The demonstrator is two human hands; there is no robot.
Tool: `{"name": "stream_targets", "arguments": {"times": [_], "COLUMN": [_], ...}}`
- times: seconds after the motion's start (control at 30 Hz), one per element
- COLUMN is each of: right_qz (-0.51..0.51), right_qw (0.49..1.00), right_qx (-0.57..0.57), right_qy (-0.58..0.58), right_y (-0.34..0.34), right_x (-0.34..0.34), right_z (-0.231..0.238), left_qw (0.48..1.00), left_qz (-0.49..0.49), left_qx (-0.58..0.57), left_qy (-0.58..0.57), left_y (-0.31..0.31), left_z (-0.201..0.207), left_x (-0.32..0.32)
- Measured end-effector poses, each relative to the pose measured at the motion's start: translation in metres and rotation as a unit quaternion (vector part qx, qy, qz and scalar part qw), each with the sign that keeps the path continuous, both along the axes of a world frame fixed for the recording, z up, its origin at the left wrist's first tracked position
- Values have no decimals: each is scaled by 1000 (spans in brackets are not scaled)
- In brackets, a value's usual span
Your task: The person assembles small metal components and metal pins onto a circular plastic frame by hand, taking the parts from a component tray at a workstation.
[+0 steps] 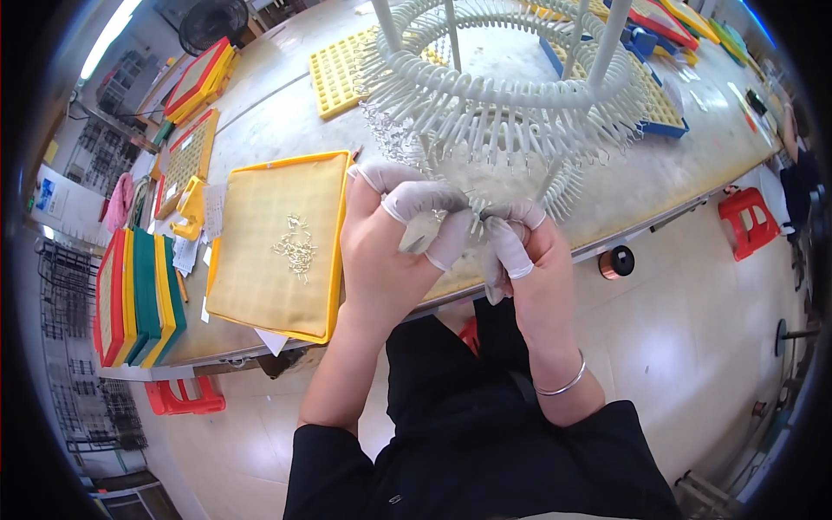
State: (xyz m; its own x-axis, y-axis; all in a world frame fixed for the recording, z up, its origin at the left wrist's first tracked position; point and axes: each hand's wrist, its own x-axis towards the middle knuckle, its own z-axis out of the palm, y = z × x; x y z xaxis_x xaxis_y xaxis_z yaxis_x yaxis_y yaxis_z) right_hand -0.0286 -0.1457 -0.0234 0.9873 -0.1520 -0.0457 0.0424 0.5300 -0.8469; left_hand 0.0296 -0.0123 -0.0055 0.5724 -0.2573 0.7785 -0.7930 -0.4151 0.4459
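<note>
Head view: left hand point(392, 227) and right hand point(542, 260), grips pinched closed, contents unclear, should work steadily beside the hooked rack point(520, 93).

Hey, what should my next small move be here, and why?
I'd perhaps steady the left hand and ease the right hand slightly aside to check the spot between them. Their covered fingertips come close together by the hooks of the white rack, and whatever lies between them is too small and hidden to make out.
</note>
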Motion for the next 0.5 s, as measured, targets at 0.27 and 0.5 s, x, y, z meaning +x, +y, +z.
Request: {"name": "stream_targets", "arguments": {"times": [0.27, 0.5], "right_qz": [10, 13], "right_qw": [1000, 1000], "right_qx": [4, 17], "right_qy": [-13, -11], "right_y": [-1, 1], "right_x": [0, 0], "right_z": [-2, -1], "left_qw": [1000, 998], "left_qz": [6, 27], "left_qx": [8, 15], "left_qy": [-15, -55], "left_y": [-5, -4], "left_z": [-5, -11], "left_x": [0, 4]}}
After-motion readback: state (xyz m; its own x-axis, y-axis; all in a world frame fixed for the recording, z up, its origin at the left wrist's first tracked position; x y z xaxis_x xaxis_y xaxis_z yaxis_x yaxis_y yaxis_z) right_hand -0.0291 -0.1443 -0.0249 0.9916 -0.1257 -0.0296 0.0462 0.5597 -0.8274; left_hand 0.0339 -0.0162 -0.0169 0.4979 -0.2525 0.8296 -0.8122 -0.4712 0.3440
